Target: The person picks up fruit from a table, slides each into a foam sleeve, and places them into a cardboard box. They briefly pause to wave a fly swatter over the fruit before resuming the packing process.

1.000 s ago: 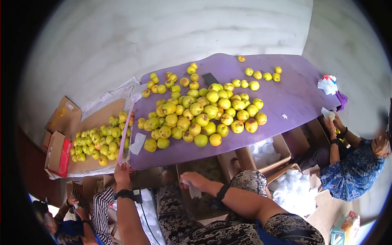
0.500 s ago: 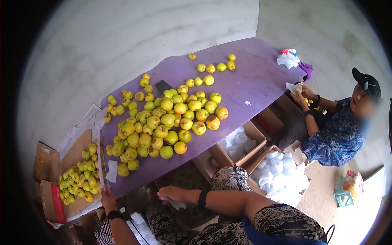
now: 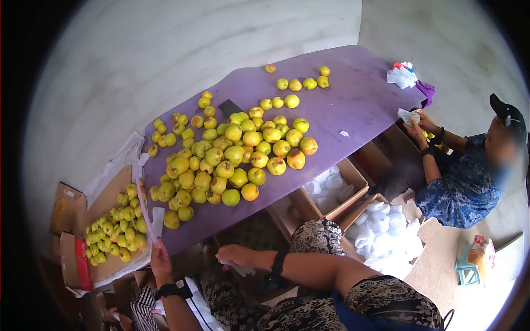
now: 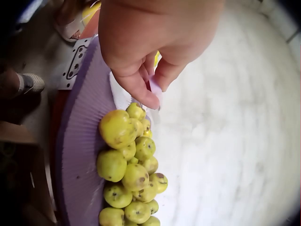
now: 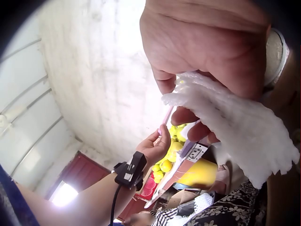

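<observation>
My left hand (image 3: 161, 263) pinches the lower end of a pale purple strip (image 3: 143, 207) at the table's left edge. In the left wrist view, thumb and fingertips meet on the strip (image 4: 155, 87), close above the apples. A crumpled white foam net sleeve (image 5: 235, 122) hangs from my right hand (image 3: 236, 255), held between thumb and fingers near the table's front edge. A large heap of yellow-green apples (image 3: 218, 165), some with brown spots, covers the left half of the purple table (image 3: 337, 105). Left of the strip, smaller apples (image 3: 118, 226) lie on cardboard.
Boxes of white foam nets (image 3: 381, 237) stand below the table's front edge. At the right, another person (image 3: 464, 176) holds a white foam net (image 3: 408, 116). A dark flat object (image 3: 229, 107) lies behind the heap. A small turquoise stool (image 3: 466, 270) stands on the floor.
The head view has swung to the right, then slightly back, so the table sits further left in it. My left hand still pinches the strip and my right still holds the foam net sleeve.
</observation>
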The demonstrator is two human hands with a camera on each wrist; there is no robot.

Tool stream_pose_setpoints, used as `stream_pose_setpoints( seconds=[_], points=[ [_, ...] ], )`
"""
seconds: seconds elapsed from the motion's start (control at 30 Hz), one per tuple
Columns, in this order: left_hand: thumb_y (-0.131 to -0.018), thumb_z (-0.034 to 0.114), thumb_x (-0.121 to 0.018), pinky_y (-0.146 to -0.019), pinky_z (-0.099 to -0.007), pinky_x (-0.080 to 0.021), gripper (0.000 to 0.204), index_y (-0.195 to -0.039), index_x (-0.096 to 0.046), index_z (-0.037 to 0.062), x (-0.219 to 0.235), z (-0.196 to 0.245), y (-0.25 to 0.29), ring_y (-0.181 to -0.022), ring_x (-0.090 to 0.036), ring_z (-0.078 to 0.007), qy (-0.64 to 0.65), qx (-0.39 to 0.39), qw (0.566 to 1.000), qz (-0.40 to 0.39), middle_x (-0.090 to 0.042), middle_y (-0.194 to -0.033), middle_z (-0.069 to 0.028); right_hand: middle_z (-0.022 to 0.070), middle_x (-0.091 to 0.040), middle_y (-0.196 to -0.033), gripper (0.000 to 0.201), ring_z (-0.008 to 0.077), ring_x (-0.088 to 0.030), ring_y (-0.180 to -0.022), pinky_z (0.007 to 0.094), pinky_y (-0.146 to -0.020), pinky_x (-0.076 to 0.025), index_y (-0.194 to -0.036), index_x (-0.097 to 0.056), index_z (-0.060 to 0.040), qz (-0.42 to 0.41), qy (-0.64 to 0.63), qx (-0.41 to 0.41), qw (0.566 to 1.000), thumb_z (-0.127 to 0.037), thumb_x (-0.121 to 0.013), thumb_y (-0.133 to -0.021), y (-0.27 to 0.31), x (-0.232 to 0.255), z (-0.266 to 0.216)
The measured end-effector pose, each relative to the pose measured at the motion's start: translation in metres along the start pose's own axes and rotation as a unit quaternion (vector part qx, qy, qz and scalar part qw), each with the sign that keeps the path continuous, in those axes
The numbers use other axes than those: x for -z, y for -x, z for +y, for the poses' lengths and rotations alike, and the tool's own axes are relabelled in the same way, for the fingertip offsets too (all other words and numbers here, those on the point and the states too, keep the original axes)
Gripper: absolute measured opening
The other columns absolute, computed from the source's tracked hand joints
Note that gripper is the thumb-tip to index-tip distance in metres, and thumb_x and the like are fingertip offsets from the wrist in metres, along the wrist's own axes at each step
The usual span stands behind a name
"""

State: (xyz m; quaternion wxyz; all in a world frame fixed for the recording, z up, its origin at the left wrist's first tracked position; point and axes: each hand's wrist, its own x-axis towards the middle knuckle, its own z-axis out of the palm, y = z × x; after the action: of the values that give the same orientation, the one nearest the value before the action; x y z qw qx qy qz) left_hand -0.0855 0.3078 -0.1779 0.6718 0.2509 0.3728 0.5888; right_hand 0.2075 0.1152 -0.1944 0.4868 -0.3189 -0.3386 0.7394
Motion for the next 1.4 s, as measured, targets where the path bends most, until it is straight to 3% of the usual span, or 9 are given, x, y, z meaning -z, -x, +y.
stream_pose_setpoints(
  seconds=[0.2,0.23,0.53,0.67,0.77,1.2,1.3,1.37,1.4],
  points=[
    [-0.089,-0.006,-0.054,-0.093,-0.0285,-0.052,0.036,-0.124,-0.048,-0.0086,-0.011,-0.043,0.073,-0.102,-0.060,-0.0210,-0.018,0.048,0.994,-0.093,-0.058,-0.111,-0.0132,0.0066,-0.061,-0.082,0.029,0.0155,-0.063,-0.074,0.0284,-0.068,-0.050,-0.089,-0.059,-0.0046,0.007,-0.007,-0.041,0.999,-0.032,-0.056,-0.094,0.002,-0.002,-0.002],
    [-0.089,-0.007,-0.055,-0.094,-0.0296,-0.052,0.043,-0.130,-0.044,-0.0056,0.001,-0.052,0.075,-0.106,-0.060,-0.0207,-0.018,0.066,0.992,-0.103,-0.057,-0.115,-0.0120,0.0070,-0.061,-0.082,0.028,0.0156,-0.063,-0.075,0.0285,-0.068,-0.050,-0.089,-0.059,-0.0045,0.015,-0.007,-0.048,0.999,-0.032,-0.056,-0.095,0.003,-0.001,-0.002],
    [-0.084,-0.008,-0.060,-0.089,-0.0313,-0.052,0.031,-0.111,-0.054,0.0038,-0.037,-0.091,0.154,-0.098,-0.060,-0.0190,0.006,0.121,0.985,-0.122,-0.060,-0.104,-0.0080,0.0075,-0.062,-0.082,0.030,0.0151,-0.063,-0.074,0.0285,-0.067,-0.051,-0.096,-0.057,-0.0043,0.001,-0.004,-0.064,0.998,-0.034,-0.051,-0.097,0.010,-0.006,-0.007],
    [-0.083,-0.007,-0.063,-0.087,-0.0332,-0.052,0.031,-0.110,-0.054,0.0056,-0.042,-0.108,0.172,-0.096,-0.061,-0.0196,-0.026,0.140,0.979,-0.144,-0.062,-0.100,-0.0073,0.0071,-0.063,-0.084,0.029,0.0141,-0.062,-0.074,0.0282,-0.067,-0.051,-0.097,-0.056,-0.0041,0.011,0.045,-0.050,0.998,-0.033,-0.050,-0.097,0.012,-0.010,-0.011],
    [-0.083,-0.005,-0.063,-0.088,-0.0358,-0.052,0.030,-0.110,-0.055,0.0058,-0.053,-0.115,0.183,-0.095,-0.062,-0.0202,-0.049,0.148,0.974,-0.161,-0.063,-0.100,-0.0080,0.0067,-0.064,-0.085,0.027,0.0133,-0.062,-0.073,0.0279,-0.067,-0.051,-0.098,-0.057,-0.0038,-0.015,0.072,-0.009,0.997,-0.030,-0.051,-0.097,0.008,-0.004,0.000],
    [-0.084,-0.006,-0.062,-0.089,-0.0380,-0.051,0.028,-0.109,-0.056,0.0050,-0.062,-0.118,0.190,-0.097,-0.062,-0.0208,-0.055,0.116,0.977,-0.168,-0.064,-0.104,-0.0085,0.0053,-0.064,-0.085,0.024,0.0119,-0.061,-0.075,0.0261,-0.067,-0.050,-0.098,-0.058,-0.0042,0.030,0.173,-0.034,0.984,-0.027,-0.056,-0.095,0.008,-0.006,0.002],
    [-0.083,-0.007,-0.063,-0.088,-0.0359,-0.052,0.029,-0.108,-0.056,0.0055,-0.056,-0.123,0.188,-0.097,-0.062,-0.0200,-0.072,0.105,0.975,-0.180,-0.064,-0.104,-0.0079,0.0076,-0.065,-0.086,0.026,0.0154,-0.063,-0.077,0.0289,-0.070,-0.050,-0.098,-0.058,-0.0038,0.045,0.214,-0.018,0.976,-0.029,-0.060,-0.092,0.012,-0.011,-0.003],
    [-0.082,-0.007,-0.065,-0.088,-0.0339,-0.052,0.029,-0.106,-0.056,0.0061,-0.053,-0.128,0.187,-0.097,-0.062,-0.0193,-0.068,0.086,0.982,-0.155,-0.064,-0.104,-0.0076,0.0123,-0.066,-0.088,0.035,0.0241,-0.065,-0.081,0.0341,-0.074,-0.050,-0.101,-0.056,-0.0034,0.060,0.353,0.033,0.933,-0.034,-0.066,-0.087,0.018,-0.014,-0.010],
    [-0.082,-0.007,-0.065,-0.088,-0.0339,-0.052,0.029,-0.106,-0.056,0.0061,-0.052,-0.130,0.187,-0.097,-0.062,-0.0193,-0.069,0.086,0.982,-0.155,-0.064,-0.104,-0.0076,0.0123,-0.066,-0.088,0.035,0.0241,-0.065,-0.081,0.0341,-0.074,-0.050,-0.101,-0.056,-0.0034,0.060,0.353,0.033,0.933,-0.034,-0.066,-0.087,0.019,-0.015,-0.012]
  ],
)
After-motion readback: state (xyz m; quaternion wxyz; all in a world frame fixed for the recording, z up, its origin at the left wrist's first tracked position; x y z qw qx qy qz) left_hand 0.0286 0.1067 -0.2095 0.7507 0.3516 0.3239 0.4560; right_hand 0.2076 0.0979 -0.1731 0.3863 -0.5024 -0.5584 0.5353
